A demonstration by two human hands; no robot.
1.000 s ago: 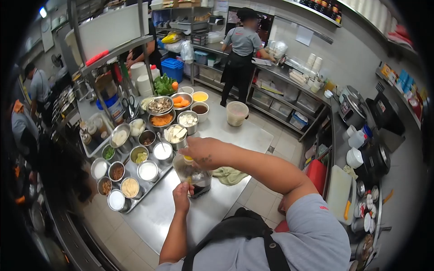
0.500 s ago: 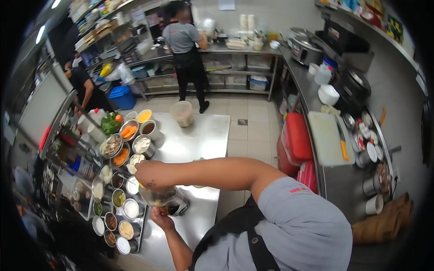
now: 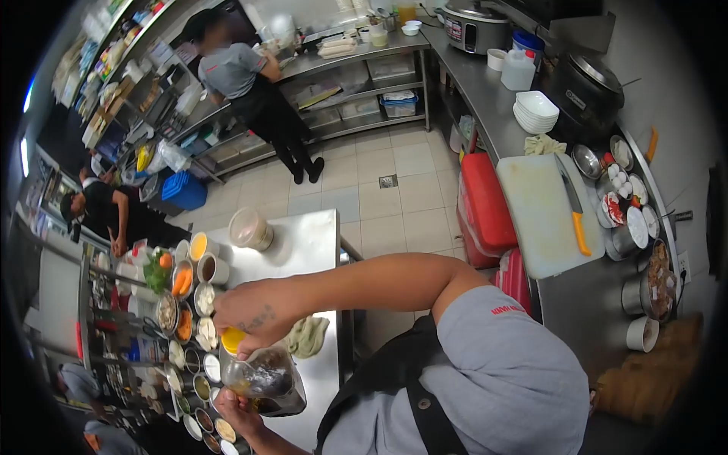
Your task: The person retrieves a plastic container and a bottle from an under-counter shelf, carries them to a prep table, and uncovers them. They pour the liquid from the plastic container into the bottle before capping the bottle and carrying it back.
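A clear plastic jar (image 3: 277, 379) with dark contents is tilted above the metal table (image 3: 322, 239), in front of my body. My right hand (image 3: 258, 312) reaches across from the right, its fingers closed around a yellow lid (image 3: 233, 340) at the jar's upper end. Whether the lid is fastened or loose I cannot tell. My left hand (image 3: 236, 411) grips the jar's lower left side. A crumpled grey-green cloth (image 3: 307, 336) lies on the table just right of the jar.
Several metal pots of ingredients, such as carrots (image 3: 182, 280), line the table's left side. A lidded tub (image 3: 250, 230) stands at its far end. On the right counter are a cutting board (image 3: 531, 227) and an orange-handled knife (image 3: 580, 231). Co-workers (image 3: 243, 83) stand at the back and left.
My view has turned and shifted, so the room appears tilted. My right hand and the jar look nearer, and the yellow lid and cloth show more. Both hands stay on the jar and lid.
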